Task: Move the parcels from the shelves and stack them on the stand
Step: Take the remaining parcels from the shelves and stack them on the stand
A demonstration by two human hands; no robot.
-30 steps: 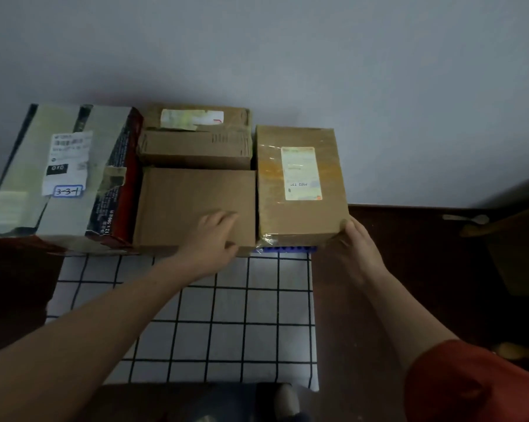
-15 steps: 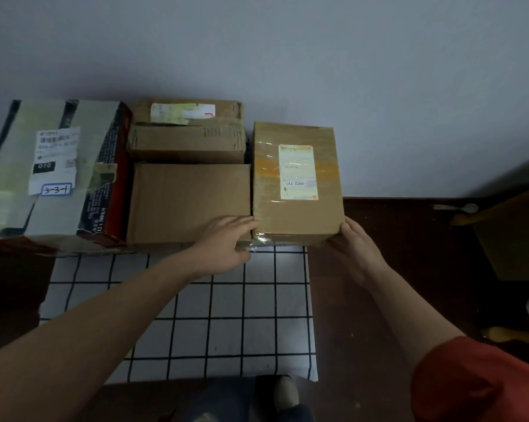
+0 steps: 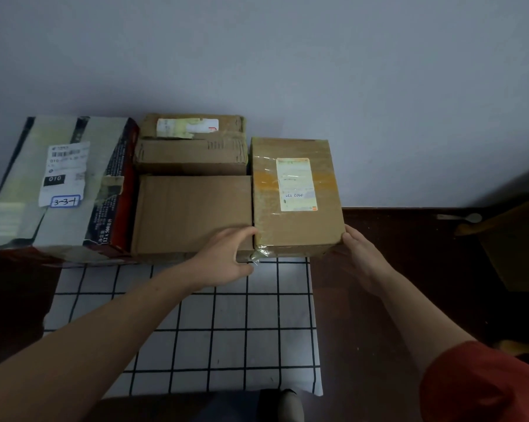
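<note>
The brown cardboard parcel wrapped in glossy clear tape (image 3: 296, 193) looks slick. A squeeze at its near corners alone could let it slip or tip off the front edge of the stand draped in white, black-gridded cloth (image 3: 220, 330). Its right side also reaches past the cloth's right edge, so it may be poorly supported there. The left hand (image 3: 226, 260) is wedged in the seam and could drag the plain brown cardboard box (image 3: 193, 211). The parcel is a flat oblong with a white printed label and crumpled film at its near left corner. It lies at the row's right end, touching the plain box. The left hand curls round the near left corner, gripping. The right hand (image 3: 360, 257) presses straight fingers against the near right corner.
</note>
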